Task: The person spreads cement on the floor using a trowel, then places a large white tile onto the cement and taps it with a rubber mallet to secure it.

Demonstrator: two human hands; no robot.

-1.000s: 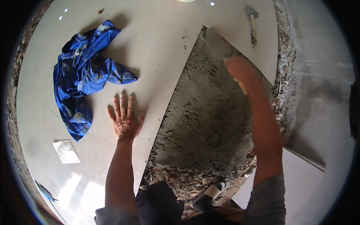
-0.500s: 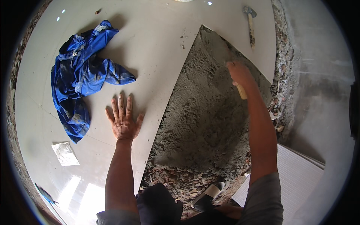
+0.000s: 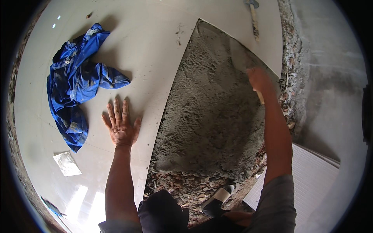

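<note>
My left hand [image 3: 122, 126] lies flat on the pale floor tiles [image 3: 143, 50], fingers spread, holding nothing. In my right hand [image 3: 258, 79] is a trowel [image 3: 240, 56]; its wooden handle end shows below my fist. The grey blade rests on or just over the wet mortar bed [image 3: 206, 105], near the far right edge of it, and blends with the mortar. My right hand is a little blurred. Beyond my left fingertips is a crumpled, mortar-stained blue cloth garment [image 3: 83, 75].
A hammer [image 3: 253, 17] lies on the tile at the far right. Rubble [image 3: 289, 58] fills the gap along the grey wall [image 3: 330, 70]. Stacked white tiles [image 3: 307, 178] sit at the lower right. A small white packet [image 3: 67, 163] lies at left. My shoe [image 3: 217, 200] stands on rubble.
My right hand has moved the trowel slightly to the right over the mortar. My left hand stays flat on the tile. The whole view has shifted a little.
</note>
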